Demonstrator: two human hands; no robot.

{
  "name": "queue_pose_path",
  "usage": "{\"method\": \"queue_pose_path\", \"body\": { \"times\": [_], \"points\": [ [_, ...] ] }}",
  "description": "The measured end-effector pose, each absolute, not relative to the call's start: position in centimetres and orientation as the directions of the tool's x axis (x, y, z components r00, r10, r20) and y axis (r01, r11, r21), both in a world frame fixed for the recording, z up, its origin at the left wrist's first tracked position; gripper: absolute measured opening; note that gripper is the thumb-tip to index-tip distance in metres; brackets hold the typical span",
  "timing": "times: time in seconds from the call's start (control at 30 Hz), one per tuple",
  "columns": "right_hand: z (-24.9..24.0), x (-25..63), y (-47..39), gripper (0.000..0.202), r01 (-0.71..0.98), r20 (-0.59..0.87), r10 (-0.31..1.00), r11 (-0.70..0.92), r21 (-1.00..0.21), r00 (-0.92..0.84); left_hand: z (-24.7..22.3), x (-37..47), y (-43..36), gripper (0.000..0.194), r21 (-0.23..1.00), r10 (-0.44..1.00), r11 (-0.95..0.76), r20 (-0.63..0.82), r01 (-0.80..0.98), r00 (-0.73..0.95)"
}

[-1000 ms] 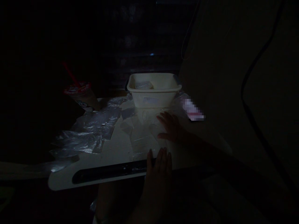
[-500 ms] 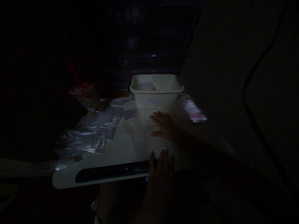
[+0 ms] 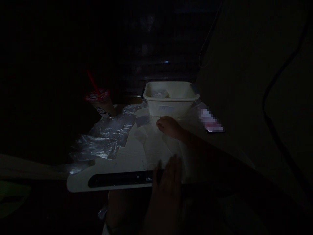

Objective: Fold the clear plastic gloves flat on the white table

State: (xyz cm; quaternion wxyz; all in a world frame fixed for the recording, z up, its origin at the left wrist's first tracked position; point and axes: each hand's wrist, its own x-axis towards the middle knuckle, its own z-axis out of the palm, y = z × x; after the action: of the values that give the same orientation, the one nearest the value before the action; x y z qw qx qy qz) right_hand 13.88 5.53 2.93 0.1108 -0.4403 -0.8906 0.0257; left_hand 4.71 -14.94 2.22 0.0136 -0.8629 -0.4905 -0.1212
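Probably slippery clear film, spread nearer me than the tub.
Left of the white plastic tub [image 3: 171, 107], my tapered drink cup [image 3: 105, 107] stands beside crinkled, glossy clear bags [image 3: 97, 147]. The clear film [image 3: 156, 151] lies flat on the smooth pale tabletop [image 3: 128, 161] in front of the tub; I judge it light, limp and easily creased, best taken by an edge. My left hand [image 3: 168, 176] is spread at the near side, fingers out straight; my right hand [image 3: 170, 126], closer to the tub, curls inward, but I can't tell if it pinches anything. The tub looks stiff, with a rolled rim.
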Motion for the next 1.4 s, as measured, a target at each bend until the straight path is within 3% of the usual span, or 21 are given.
{"method": "queue_pose_path", "body": {
  "times": [0.1, 0.2, 0.33, 0.5, 0.8, 1.0, 1.2, 1.4],
  "points": [
    [3.4, 10.9, 5.5, 0.023, 0.751, 0.063, 0.793, 0.596, -0.282, -0.606, 2.7, 1.2, -14.8, 0.044, 0.170, 0.908, -0.385, 0.242, 0.907, 0.341],
    [3.5, 8.0, 5.4, 0.029, 0.766, -0.002, 0.806, 0.563, -0.310, -0.592, 2.5, -1.9, -13.5, 0.034, 0.208, 0.949, -0.272, 0.221, 0.939, 0.226],
    [3.3, 5.3, 5.6, 0.031, 0.781, -0.052, 0.809, 0.546, -0.302, -0.585, 1.7, -3.2, -10.7, 0.037, 0.233, 0.919, -0.389, 0.171, 0.891, 0.356],
    [3.2, 4.4, 5.8, 0.014, 0.741, -0.104, 0.760, 0.579, -0.341, -0.642, 0.8, -2.4, -8.5, 0.038, 0.190, 0.891, -0.445, 0.190, 0.875, 0.412],
    [4.2, 7.1, 5.8, 0.018, 0.586, -0.017, 0.701, 0.583, -0.563, -0.713, 0.7, -2.1, -8.7, 0.036, 0.133, 0.890, -0.439, 0.202, 0.889, 0.409],
    [4.5, 9.8, 5.6, 0.033, 0.320, 0.056, 0.705, 0.389, -0.864, -0.707, 0.6, -2.2, -8.6, 0.036, 0.142, 0.888, -0.442, 0.206, 0.886, 0.411],
    [4.4, 12.1, 4.8, 0.012, 0.345, 0.159, 0.720, 0.500, -0.794, -0.676, 0.9, -2.2, -8.7, 0.038, 0.183, 0.886, -0.446, 0.229, 0.876, 0.404],
    [3.2, 13.1, 4.3, 0.008, 0.361, 0.218, 0.721, 0.556, -0.749, -0.658, 0.9, -2.2, -8.8, 0.034, 0.176, 0.900, -0.415, 0.227, 0.893, 0.373]
  ]
}}
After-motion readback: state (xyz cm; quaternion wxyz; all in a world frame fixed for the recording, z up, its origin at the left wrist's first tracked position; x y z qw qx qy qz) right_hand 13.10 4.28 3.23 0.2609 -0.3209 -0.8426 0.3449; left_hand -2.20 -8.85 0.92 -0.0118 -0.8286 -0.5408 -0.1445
